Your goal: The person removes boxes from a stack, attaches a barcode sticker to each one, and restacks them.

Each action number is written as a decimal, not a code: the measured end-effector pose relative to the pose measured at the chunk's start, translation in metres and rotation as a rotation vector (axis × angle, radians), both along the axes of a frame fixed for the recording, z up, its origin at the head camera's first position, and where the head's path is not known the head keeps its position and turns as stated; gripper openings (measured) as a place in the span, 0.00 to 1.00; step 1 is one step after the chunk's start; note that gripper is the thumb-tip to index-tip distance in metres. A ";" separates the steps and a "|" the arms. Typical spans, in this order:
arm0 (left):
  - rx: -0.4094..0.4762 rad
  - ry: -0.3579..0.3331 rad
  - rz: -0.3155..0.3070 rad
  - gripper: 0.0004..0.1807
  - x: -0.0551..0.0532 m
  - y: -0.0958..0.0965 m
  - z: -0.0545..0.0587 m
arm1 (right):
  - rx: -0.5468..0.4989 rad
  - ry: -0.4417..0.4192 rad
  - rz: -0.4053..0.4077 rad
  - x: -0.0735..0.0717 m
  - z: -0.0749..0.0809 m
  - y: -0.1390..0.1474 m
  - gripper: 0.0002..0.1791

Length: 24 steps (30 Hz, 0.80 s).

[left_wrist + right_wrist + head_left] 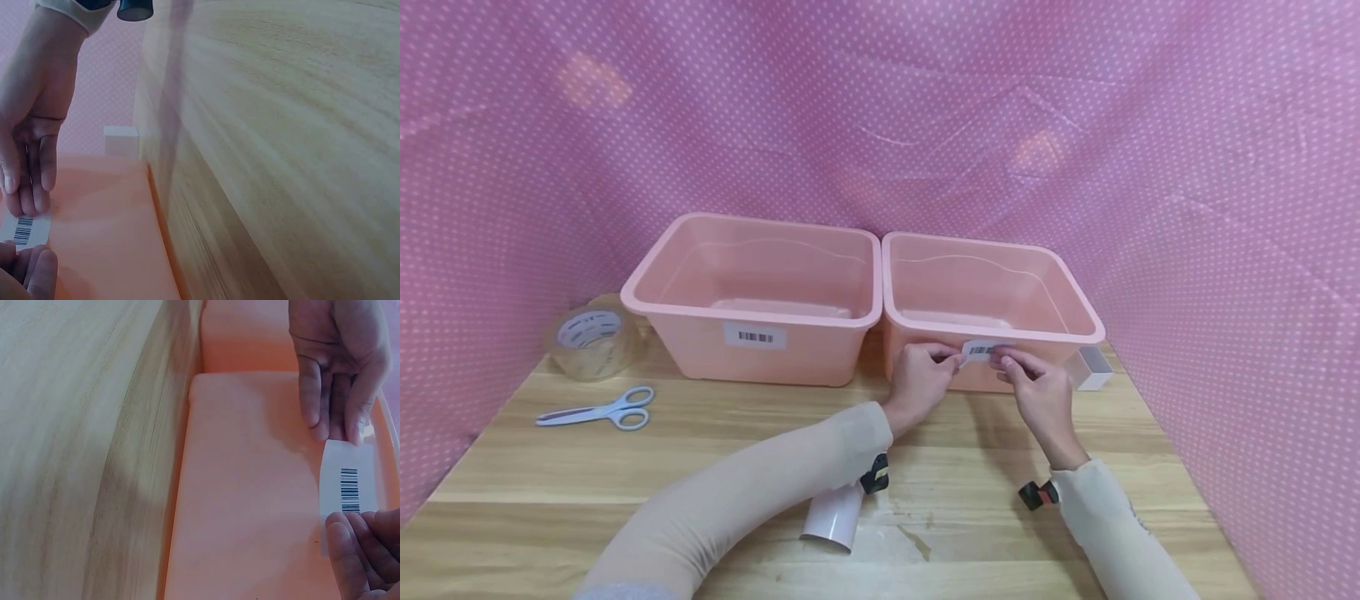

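A white barcode label is at the front wall of the right pink bin, just under its rim. My left hand pinches the label's left end, which bends out from the wall. At the other end, my right hand holds the label between thumb and fingers. In the right wrist view, the label stretches between both hands, its barcode facing out. Fingertips hide its ends.
Left of this bin stands a second pink bin with a barcode label on its front. Clear tape and blue-handled scissors lie at the left. A white box stands at the right. A curled glossy sheet lies near my left forearm.
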<state>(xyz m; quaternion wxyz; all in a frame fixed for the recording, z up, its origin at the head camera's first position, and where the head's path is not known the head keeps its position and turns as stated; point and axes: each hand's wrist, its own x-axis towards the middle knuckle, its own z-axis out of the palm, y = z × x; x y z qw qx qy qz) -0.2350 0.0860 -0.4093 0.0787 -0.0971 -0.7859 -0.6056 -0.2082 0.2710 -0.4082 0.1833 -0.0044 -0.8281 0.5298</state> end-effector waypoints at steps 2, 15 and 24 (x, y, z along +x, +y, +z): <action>-0.010 0.011 0.001 0.05 0.000 -0.001 0.000 | -0.001 -0.006 -0.002 0.000 0.001 0.000 0.13; -0.061 0.047 0.009 0.06 0.000 -0.005 -0.004 | -0.017 -0.001 0.007 -0.002 0.002 0.001 0.13; -0.114 0.058 0.025 0.04 0.001 -0.004 -0.004 | -0.026 -0.015 -0.007 0.000 0.004 0.000 0.13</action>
